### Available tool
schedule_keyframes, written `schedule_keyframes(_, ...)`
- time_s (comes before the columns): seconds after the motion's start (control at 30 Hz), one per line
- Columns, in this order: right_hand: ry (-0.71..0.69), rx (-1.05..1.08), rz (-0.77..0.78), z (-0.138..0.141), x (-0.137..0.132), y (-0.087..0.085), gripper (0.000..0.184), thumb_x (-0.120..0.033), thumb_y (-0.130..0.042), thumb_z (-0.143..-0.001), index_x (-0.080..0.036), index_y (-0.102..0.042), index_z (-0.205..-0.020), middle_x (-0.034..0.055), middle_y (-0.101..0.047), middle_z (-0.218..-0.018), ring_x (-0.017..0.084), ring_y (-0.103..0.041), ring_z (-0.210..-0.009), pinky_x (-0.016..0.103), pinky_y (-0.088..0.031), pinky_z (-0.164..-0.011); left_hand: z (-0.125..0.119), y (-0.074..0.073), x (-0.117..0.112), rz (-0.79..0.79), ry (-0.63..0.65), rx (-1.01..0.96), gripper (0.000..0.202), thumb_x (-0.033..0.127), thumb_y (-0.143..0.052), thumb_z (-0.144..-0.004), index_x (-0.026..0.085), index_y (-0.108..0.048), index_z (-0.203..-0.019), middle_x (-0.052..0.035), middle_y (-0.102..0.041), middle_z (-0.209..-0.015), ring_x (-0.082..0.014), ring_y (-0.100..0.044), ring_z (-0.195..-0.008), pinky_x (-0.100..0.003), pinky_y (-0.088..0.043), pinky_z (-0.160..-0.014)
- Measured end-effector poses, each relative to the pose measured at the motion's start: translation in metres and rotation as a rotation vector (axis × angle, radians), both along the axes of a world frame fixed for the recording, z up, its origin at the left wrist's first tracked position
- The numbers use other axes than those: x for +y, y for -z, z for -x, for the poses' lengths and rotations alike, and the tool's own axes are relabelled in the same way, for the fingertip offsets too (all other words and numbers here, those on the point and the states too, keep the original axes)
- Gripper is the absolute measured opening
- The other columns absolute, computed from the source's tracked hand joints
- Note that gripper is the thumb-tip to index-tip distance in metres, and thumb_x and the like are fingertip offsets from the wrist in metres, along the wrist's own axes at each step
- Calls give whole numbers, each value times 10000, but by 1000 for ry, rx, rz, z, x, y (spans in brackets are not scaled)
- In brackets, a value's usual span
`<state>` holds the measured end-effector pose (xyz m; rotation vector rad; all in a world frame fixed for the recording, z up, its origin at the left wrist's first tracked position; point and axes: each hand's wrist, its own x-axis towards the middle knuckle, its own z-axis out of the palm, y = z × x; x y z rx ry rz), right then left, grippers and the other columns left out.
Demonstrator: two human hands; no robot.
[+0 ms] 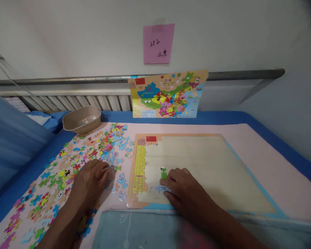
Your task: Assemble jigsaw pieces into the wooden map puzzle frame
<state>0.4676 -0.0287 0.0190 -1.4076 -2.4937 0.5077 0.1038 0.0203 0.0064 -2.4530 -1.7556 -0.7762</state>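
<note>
A wooden puzzle tray (209, 162) lies on a pink mat, its left edge column filled with pieces. My right hand (184, 190) rests inside the tray near its lower left, fingers pressed on a light blue piece (159, 188), beside a green piece (163, 173). My left hand (89, 183) lies palm down on the mat left of the tray, fingers curled at the edge of a spread of loose coloured puzzle pieces (75, 162). What its fingertips hold is hidden.
A finished map picture (168, 95) leans against the back rail. A beige bowl (81, 119) stands at the back left. A pink note (158, 43) hangs on the wall. A grey-blue cloth (134, 230) lies at the near edge.
</note>
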Motion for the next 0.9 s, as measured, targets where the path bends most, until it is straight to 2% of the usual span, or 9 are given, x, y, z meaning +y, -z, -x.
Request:
schedule_keyframes(0.13,-6,35,-33,-3,0,2,145,-118,-596,-982,-211,-706,-975,79,-643,-983,280,-544,-940,432,-349,-853,-4,-11,-1,46,11,49,229,280,-554,-996,245,-749,-883,-41,-751,-893,-223,-692,-847,-334,-502,-747)
schedule_keyframes(0.23,-17,70,-67,-4,2,8,197,-144,-531,-1038,-218,-712,-1008,85,-650,-961,281,-555,-905,439,-362,-840,-4,-18,-2,132,17,42,244,235,-529,-988,232,-732,-852,-44,-740,-861,-219,-694,-829,-331,-501,-738)
schedule_keyframes(0.43,-61,103,-127,-7,6,17,239,-172,-488,-1068,-234,-713,-1016,84,-667,-934,285,-587,-869,439,-401,-806,2,-21,-5,282,-33,5,247,129,-528,-909,228,-585,-690,8,-660,-722,-173,-623,-661,-295,-388,-608)
schedule_keyframes(0.6,-51,111,-110,-9,7,22,220,-207,-515,-1069,-253,-725,-1023,81,-678,-935,286,-605,-858,448,-437,-795,-1,-20,-4,291,88,-6,221,76,-529,-859,233,-663,-779,-5,-715,-803,-193,-670,-757,-303,-460,-683)
schedule_keyframes(0.7,-50,119,-114,-8,8,24,227,-205,-510,-1060,-257,-728,-1023,84,-684,-938,294,-609,-854,462,-448,-790,-8,-19,-4,330,144,-31,232,78,-535,-884,233,-675,-782,-5,-713,-791,-189,-666,-751,-304,-473,-690)
schedule_keyframes(0.9,-55,151,-118,-6,9,21,246,-235,-484,-1075,-245,-719,-1001,80,-668,-903,293,-609,-826,466,-444,-767,-24,-12,-5,370,143,-98,179,102,-631,-852,237,-741,-891,-11,-760,-898,-205,-701,-829,-321,-502,-746)
